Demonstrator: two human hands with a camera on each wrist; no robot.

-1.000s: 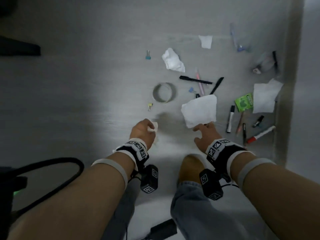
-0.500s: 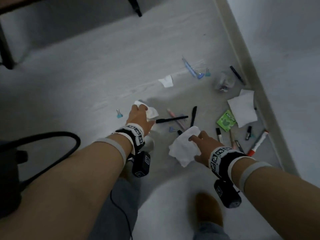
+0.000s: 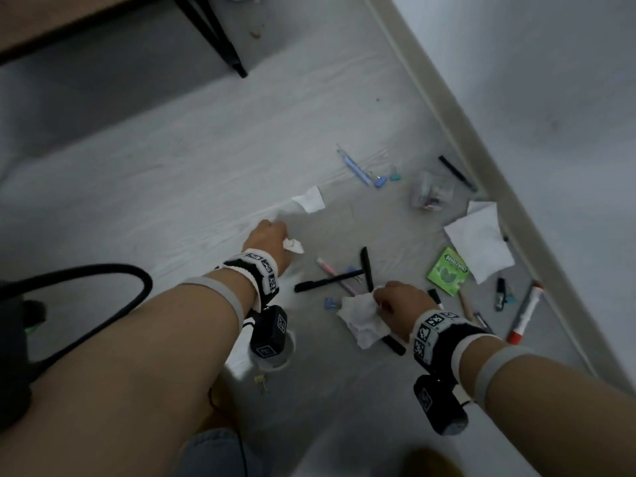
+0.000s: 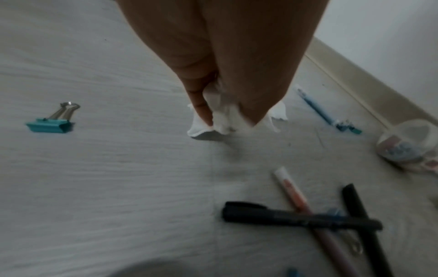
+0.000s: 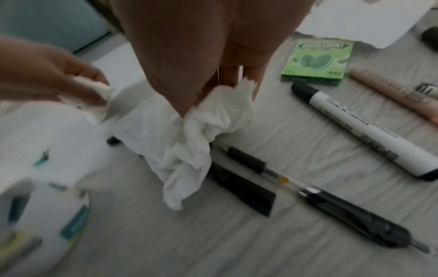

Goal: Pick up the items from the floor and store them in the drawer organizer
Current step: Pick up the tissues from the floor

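Pale grey flooring (image 3: pixel 172 187) runs up to a skirting board (image 3: pixel 481 132) along its right edge, with a dark-legged table (image 3: pixel 213 32) at the far left corner, and the litter lies mostly toward that right edge. Largest among it is a flat white sheet (image 3: pixel 480 242) close to the skirting board, touching a green gum pack (image 3: pixel 447 271); no drawer organizer shows in any view. Nearer the person, the right hand (image 3: pixel 399 304) has its fingers curled into a crumpled white tissue (image 3: pixel 363 320), which hangs from the grip over a black pen (image 5: pixel 331 204) and beside a white-barrelled marker (image 5: pixel 369 131). The left hand (image 3: pixel 270 244) pinches a smaller tissue wad (image 4: pixel 220 120) between thumb and fingertips, just above the floor. A judgement on doing this step well: each hand should bunch its tissue fully into the palm before lifting, so that no trailing corner drags the pens beneath, and the right hand should rise straight up to clear the black pen. A small tissue scrap (image 3: pixel 309 199) ahead of the left hand looks like the easiest next pick. Crossed black pens (image 4: pixel 301 218) and a pink pen (image 4: pixel 291 191) lie between the hands, a teal binder clip (image 4: pixel 49 123) to the left, and these rigid pieces will likely need a fingertip pinch.
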